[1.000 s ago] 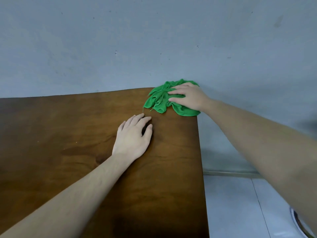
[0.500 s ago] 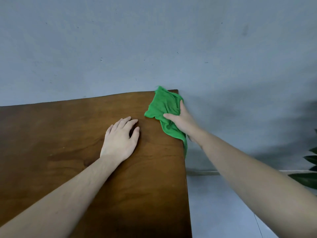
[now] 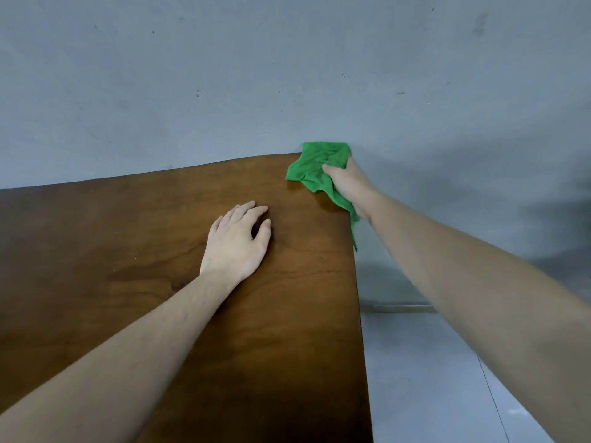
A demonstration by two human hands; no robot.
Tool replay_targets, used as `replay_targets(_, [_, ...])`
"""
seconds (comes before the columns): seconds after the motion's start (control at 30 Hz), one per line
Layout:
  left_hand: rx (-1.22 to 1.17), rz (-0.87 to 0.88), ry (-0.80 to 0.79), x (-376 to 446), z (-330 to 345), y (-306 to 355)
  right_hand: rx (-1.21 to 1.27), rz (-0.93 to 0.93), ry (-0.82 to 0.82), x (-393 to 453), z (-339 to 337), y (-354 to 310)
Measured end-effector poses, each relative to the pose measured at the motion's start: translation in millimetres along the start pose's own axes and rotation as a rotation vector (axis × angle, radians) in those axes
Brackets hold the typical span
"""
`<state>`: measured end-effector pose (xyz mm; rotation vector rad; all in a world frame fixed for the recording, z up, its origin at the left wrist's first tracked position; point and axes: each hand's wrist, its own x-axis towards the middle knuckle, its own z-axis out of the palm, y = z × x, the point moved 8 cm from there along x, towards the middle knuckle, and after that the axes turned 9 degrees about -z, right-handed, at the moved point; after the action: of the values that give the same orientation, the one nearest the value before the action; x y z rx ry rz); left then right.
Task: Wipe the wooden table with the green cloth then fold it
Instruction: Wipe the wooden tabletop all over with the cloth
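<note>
The green cloth (image 3: 315,166) is bunched at the far right corner of the brown wooden table (image 3: 128,238), with a strip of it hanging down over the right edge. My right hand (image 3: 347,182) grips the cloth from the right side, thumb over the top of it. My left hand (image 3: 238,239) rests palm down on the table top, fingers slightly bent, a short way left and nearer than the cloth.
A grey wall (image 3: 224,75) runs directly behind the table's far edge. To the right of the table's edge lies a grey tiled floor (image 3: 431,378), with a skirting strip where it meets the wall.
My right hand went from pressing flat on the cloth to gripping it at the table's right edge, and has slid it back up to the far corner. The left hand has stayed put.
</note>
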<state>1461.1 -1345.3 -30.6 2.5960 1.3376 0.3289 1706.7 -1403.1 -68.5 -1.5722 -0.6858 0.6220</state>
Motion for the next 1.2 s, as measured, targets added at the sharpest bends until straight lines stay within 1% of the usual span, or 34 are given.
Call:
replay_targets(0.1, [-0.086,0.040,0.019,-4,-9,5,0.082,0.014,-0.013,-33,4,12])
replay_targets(0.2, [-0.107,0.163,0.032,-17,-18,18,0.144,0.047,-0.002,-85,5,23])
replay_targets(0.3, [-0.116,0.300,-0.003,-47,-22,31,0.145,0.050,-0.033,-146,10,26])
replay_targets(0.4, [-0.100,0.359,-0.058,-84,-20,34,0.165,0.069,-0.020,-201,11,27])
replay_targets(0.53, [-0.039,0.428,-0.114,-147,-23,15,0.103,0.092,0.028,-289,8,25])
replay_targets(0.73, [0.000,0.412,-0.170,-227,-40,-40,0.319,0.125,0.096,-408,14,39])
replay_targets(0.83, [0.009,0.416,-0.178,-258,-50,-61,0.278,0.076,0.157,-461,16,40])
replay_targets(0.9, [0.012,0.423,-0.184,-273,-56,-71,0.194,0.046,0.244,-491,19,41])
replay_targets(0.93, [0.012,0.424,-0.186,-279,-58,-75,0.115,0.016,0.263,-503,22,41])
replay_targets(1.03, [0.013,0.432,-0.192,-291,-64,-85,-0.153,-0.177,0.220,-522,33,30])
replay_targets(1.07, [0.014,0.433,-0.193,-294,-66,-89,-0.288,-0.267,0.200,-524,33,24])
replay_targets(1.17, [0.017,0.407,-0.182,-294,-72,-104,-0.861,-0.564,0.123,-521,26,5])
replay_targets(1.2, [0.018,0.393,-0.175,-294,-73,-109,-1.010,-0.682,0.085,-518,24,-2])
